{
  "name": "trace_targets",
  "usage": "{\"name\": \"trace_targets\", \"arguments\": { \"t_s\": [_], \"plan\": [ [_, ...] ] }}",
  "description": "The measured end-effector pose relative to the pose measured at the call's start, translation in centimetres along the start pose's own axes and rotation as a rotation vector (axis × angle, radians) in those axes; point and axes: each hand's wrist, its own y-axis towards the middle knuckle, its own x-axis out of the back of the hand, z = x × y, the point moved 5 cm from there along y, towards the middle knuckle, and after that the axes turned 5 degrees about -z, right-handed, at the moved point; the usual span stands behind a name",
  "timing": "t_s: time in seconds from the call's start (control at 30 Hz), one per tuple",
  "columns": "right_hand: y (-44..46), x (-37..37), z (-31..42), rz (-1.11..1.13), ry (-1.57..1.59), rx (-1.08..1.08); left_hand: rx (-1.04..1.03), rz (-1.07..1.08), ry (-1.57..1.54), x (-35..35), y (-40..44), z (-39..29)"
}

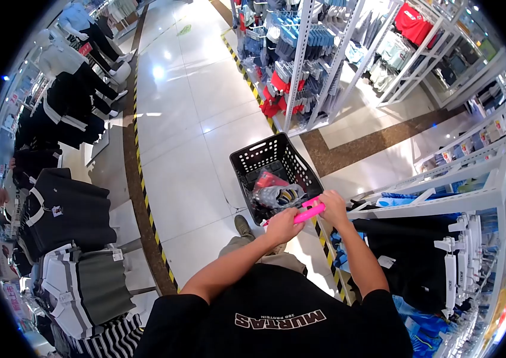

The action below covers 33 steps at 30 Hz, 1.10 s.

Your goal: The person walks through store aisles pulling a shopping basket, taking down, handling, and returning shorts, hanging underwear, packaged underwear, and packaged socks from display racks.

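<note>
Both hands grip a bright pink handle point(309, 213) in front of my body. My left hand point(284, 227) is closed round its left end, and my right hand point(334, 209) is closed near its right end. Just beyond the handle stands a black shopping basket point(259, 148) with perforated sides. Inside it lie a red plastic-wrapped item point(269, 180) and a clear bag point(280, 196) with dark and yellowish contents. The basket's near edge is partly hidden by my hands and the handle.
A tiled aisle point(175, 119) runs ahead, edged with yellow-black tape point(139, 149). Clothing racks with dark shirts point(71, 206) and mannequins point(65, 59) line the left. White display racks point(300, 65) stand ahead right; black garments point(411, 250) hang close on my right.
</note>
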Motion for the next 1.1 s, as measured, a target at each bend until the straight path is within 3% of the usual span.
{"name": "trace_targets", "arguments": {
  "t_s": [0.2, 0.43, 1.1],
  "plan": [
    [4.7, -1.0, -1.6, 0.049, 0.017, 0.059, -0.011, 0.009, 0.158, -0.4, 4.4, 0.4],
    [11.4, -5.0, -1.4, 0.109, -0.012, 0.093, -0.014, -0.004, 0.11, 3.9, 8.5, 4.2],
    [37.6, -21.5, 4.7, 0.027, 0.011, 0.008, -0.073, -0.086, 0.307, 26.6, 26.0, 22.7]
  ]
}}
